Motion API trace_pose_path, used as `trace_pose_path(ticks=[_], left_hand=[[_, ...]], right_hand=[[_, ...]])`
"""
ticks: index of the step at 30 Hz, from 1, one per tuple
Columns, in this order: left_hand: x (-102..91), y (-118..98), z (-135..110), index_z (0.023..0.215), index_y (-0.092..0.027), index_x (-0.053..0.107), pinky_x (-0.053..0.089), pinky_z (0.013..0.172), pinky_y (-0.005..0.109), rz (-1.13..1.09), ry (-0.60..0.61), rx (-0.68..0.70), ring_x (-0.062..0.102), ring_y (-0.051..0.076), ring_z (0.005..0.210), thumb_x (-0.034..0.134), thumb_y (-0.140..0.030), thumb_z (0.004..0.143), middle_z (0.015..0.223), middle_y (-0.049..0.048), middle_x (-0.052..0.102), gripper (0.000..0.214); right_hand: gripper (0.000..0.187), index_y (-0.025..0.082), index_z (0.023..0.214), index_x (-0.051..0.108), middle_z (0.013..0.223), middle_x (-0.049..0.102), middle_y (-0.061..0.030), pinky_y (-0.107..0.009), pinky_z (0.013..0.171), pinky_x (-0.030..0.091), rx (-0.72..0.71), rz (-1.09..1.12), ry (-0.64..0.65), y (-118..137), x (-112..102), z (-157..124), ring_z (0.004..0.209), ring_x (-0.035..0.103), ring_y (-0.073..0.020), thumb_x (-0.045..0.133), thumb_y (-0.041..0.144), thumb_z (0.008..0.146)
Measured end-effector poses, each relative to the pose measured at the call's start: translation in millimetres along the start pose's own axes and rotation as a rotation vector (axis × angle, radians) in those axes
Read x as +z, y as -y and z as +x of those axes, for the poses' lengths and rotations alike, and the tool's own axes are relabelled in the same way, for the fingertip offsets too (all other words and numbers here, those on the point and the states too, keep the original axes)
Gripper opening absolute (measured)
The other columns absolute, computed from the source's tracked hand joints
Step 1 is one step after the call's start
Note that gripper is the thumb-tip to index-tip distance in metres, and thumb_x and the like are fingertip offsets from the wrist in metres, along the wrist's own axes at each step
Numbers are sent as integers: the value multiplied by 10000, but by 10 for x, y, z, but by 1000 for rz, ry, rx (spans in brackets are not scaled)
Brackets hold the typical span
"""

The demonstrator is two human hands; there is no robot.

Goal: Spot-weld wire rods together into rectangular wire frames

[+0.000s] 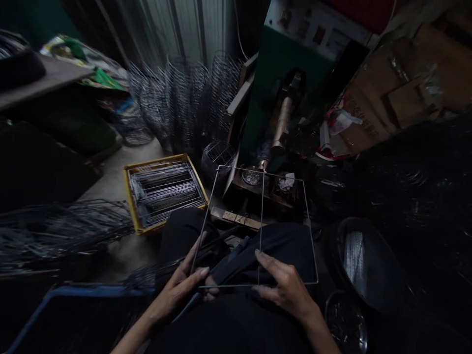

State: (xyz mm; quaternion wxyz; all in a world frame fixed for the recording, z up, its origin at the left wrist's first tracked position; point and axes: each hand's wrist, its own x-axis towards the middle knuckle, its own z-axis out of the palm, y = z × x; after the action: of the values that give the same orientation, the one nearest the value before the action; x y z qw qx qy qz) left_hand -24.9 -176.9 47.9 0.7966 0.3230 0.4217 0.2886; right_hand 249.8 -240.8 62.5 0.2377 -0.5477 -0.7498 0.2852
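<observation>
Between my hands is a rectangular wire frame [262, 211] with one wire crossing its middle, held over my lap. My left hand [184, 280] grips its near left corner, thumb on top. My right hand [282, 282] pinches the middle wire close to the near side. The far side of the frame lies in line with the copper-coloured electrode tip [263, 165] of a green machine [265, 98]; whether they touch I cannot tell. Just below the tip, a small round dish [251, 176] holds shiny bits.
A yellow crate [137, 223] of wire pieces stands ahead on the left, with stacked wire baskets [184, 98] behind it. A blue crate [88, 291] is at lower left. Cardboard boxes [372, 113] lean at right, above a bowl of small parts [345, 322].
</observation>
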Motion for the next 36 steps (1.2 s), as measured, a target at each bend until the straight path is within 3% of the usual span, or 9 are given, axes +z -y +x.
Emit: trace_pose_path(ticks=[11, 16, 22, 26, 32, 36], left_hand=[[-47, 21, 49, 1566, -253, 52, 508, 574, 287, -39, 66, 1, 642, 212, 578, 661, -406, 864, 688, 79, 685, 942], [-79, -10, 69, 1568, -230, 104, 518, 565, 294, -12, 76, -47, 651, 221, 580, 672, -402, 854, 698, 93, 693, 929], [-50, -59, 156, 1558, -216, -60, 523, 571, 283, 1, 62, 21, 652, 204, 574, 645, -337, 885, 702, 82, 698, 982], [-61, -267, 670, 1550, -239, -100, 543, 585, 282, -36, 147, 156, 678, 204, 615, 657, -251, 874, 714, 57, 699, 1015], [23, -912, 1742, 1550, -146, -95, 562, 594, 288, -2, 240, 354, 698, 212, 629, 622, -190, 881, 727, 77, 713, 982], [13, -1172, 2254, 1555, -131, -58, 538, 528, 256, -55, 268, 387, 686, 204, 577, 623, -169, 845, 691, 84, 711, 984]], right_hand=[[910, 286, 1530, 302, 1432, 495, -62, -358, 1063, 482, -4, 3, 3, 29, -46, -3, 1268, 536, -250, 784, 168, 768], [894, 303, 1520, 321, 1438, 491, -38, -344, 1072, 478, 60, 55, 9, 65, -63, 24, 1265, 542, -235, 783, 153, 770], [786, 308, 1504, 359, 1448, 483, -18, -351, 1087, 464, 115, 68, -10, -6, 9, 48, 1261, 547, -224, 743, 202, 826], [721, 286, 1490, 391, 1426, 510, -19, -359, 1112, 424, 83, -26, -96, -297, -110, 443, 1272, 537, -216, 720, 234, 850], [691, 248, 1423, 497, 1273, 641, -60, -374, 1016, 485, 151, -270, -252, -735, -705, 1452, 1143, 628, -257, 757, 427, 807], [659, 249, 1375, 548, 1212, 672, -80, -397, 927, 520, 160, -413, -285, -917, -1023, 1828, 1096, 645, -290, 749, 494, 797]])
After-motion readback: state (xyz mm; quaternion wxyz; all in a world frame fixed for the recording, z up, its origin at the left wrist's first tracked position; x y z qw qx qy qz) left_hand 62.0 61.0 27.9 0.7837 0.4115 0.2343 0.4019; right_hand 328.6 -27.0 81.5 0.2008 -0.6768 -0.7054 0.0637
